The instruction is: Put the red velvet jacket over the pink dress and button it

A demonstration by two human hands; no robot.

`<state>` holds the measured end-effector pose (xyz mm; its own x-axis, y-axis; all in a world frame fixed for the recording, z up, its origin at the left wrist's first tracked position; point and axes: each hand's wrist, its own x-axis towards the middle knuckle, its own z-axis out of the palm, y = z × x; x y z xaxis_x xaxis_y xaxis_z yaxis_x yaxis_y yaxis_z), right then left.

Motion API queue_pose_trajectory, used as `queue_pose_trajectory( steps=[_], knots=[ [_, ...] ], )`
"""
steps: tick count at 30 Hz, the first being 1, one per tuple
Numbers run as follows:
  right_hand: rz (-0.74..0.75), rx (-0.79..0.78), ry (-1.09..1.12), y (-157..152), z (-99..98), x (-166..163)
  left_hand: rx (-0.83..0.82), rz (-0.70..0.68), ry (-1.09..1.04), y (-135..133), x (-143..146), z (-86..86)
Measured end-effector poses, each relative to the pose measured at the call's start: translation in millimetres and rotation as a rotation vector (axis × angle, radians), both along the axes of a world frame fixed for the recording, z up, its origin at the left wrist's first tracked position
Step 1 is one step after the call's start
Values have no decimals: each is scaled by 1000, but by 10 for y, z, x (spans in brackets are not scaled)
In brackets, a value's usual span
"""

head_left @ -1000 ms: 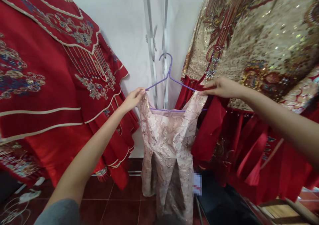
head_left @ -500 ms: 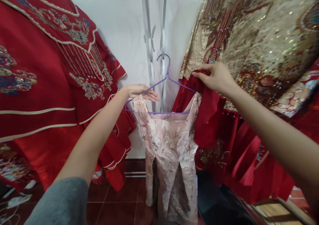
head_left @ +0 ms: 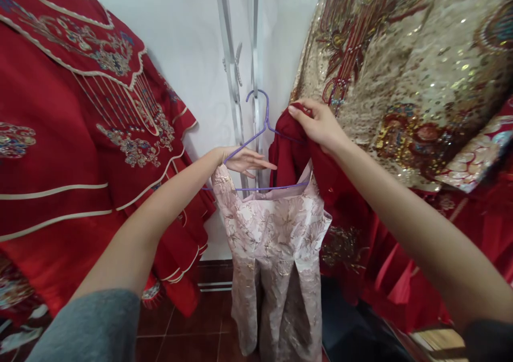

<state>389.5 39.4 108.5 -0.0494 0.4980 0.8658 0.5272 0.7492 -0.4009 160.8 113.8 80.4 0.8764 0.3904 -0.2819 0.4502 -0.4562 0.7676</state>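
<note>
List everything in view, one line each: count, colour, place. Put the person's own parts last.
dress: one, pale pink with gold, centre, on the hanger
hanger: one, purple, centre
red cloth: one piece, dark red, in the right hand
embroidered garment: at least one, red, left
sequinned garment: one, gold, upper right
metal uprights: two, silvery, behind the hanger
wall: white, behind
floor: dark red tiles, bottom
white items: count unclear, lower left
dark surface: one, lower right
left hand: one, bare, fingers extended at the hanger
right hand: one, bare, pinching the red cloth
left sleeve: one, grey, lower left
</note>
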Motion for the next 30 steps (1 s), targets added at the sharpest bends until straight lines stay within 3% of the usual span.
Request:
queue_pose_trajectory(
  steps=[4, 9, 12, 17, 22, 24, 27, 30],
  knots=[
    [21, -18, 38, 67, -24, -73, -320, 24, 47, 91, 3, -52],
    [-35, -8, 2, 94, -16, 36, -290, 246, -30, 106, -24, -110],
    [-172, -20, -90, -44, 32, 148, -111, 393, -152, 20, -86, -94],
    [-419, -80, -198, -338, -9, 312, 427, 611, -127, -38, -344, -12],
    [-459, -92, -237, -387, -169, 440, 643, 748, -246, 29, -665, -53],
    [-458, -94, -231, -367, -198, 498, 828, 867, -292, 24, -785, -86],
    [-465, -92, -200, -334, -199, 595, 1094, 1067, -260, -50, -963, -155],
    [-490, -104, -183, -311, -202, 675, 1220, 1140, -195, -154, -1122, -263]
  ],
)
